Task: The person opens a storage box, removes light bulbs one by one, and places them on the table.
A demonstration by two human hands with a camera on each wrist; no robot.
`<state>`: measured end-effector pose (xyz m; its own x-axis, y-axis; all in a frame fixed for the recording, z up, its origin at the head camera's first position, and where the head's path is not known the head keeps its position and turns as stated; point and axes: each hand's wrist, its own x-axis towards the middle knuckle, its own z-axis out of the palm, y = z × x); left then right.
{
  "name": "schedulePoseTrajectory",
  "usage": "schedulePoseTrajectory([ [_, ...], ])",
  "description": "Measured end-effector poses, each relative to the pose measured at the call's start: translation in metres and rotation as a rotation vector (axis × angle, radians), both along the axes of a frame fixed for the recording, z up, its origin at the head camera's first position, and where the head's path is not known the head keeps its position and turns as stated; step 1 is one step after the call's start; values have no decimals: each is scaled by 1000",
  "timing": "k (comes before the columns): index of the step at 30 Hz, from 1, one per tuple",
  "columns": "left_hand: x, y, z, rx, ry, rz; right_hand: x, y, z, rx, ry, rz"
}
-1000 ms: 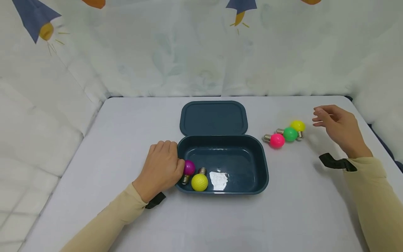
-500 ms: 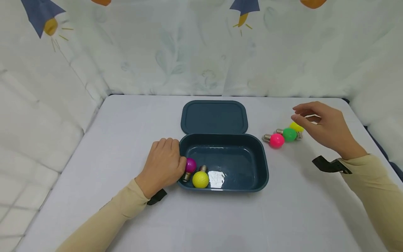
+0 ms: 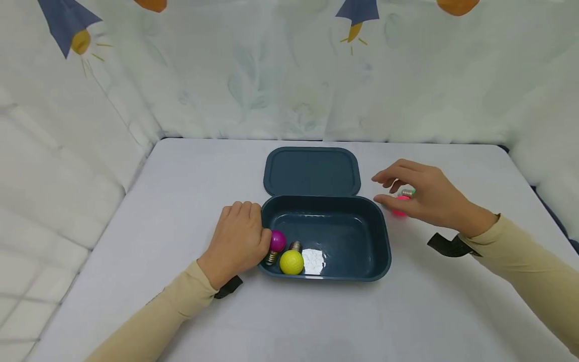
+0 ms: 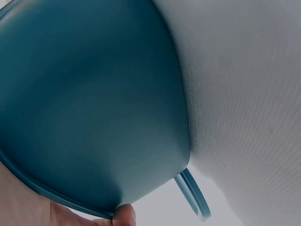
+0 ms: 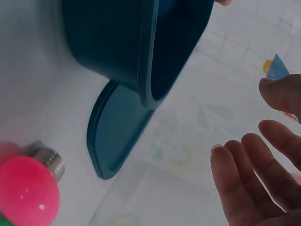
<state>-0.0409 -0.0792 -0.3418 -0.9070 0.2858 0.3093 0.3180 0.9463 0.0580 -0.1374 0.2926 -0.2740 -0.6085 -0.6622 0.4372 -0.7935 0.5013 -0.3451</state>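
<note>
My left hand [image 3: 239, 239] grips the left rim of a dark blue rectangular box [image 3: 348, 236]; in the left wrist view the fingertips [image 4: 124, 214] curl over its edge. Inside, at the left end, lie a purple light bulb [image 3: 277, 241] and a yellow light bulb [image 3: 291, 263], both with metal screw bases. My right hand [image 3: 422, 196] is above the table just right of the box, fingers spread and nothing between them. Beneath it lies a pink light bulb [image 5: 29, 190], partly hidden in the head view. A sliver of a green bulb [image 5: 3, 220] shows behind it.
The matching flat lid [image 3: 312, 171] lies on the table directly behind the box. A white cloth covers the table [image 3: 199, 171]. Patterned white curtains [image 3: 289, 90] hang along the back and sides.
My right hand has moved left from beyond the bulbs, passing over them toward the box, and its fingers have spread. It now covers the yellow bulb on the table. My left hand keeps its grip.
</note>
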Motion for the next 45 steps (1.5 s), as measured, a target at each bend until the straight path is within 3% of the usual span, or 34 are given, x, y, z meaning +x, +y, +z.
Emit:
schedulePoseTrajectory([
  [7, 5, 5, 3, -13, 11, -5, 6, -34, 0, 7, -17, 239],
  [12, 5, 7, 6, -13, 5, -4, 11, -58, -1, 77, -70, 367],
  [24, 8, 11, 5, -29, 17, -5, 25, -93, -11, 199, -267, 469],
  [37, 10, 13, 6, -21, 22, -13, 28, -116, -21, 272, -321, 634],
  [45, 10, 13, 7, -30, 15, -2, 26, -123, -31, 299, -499, 636],
])
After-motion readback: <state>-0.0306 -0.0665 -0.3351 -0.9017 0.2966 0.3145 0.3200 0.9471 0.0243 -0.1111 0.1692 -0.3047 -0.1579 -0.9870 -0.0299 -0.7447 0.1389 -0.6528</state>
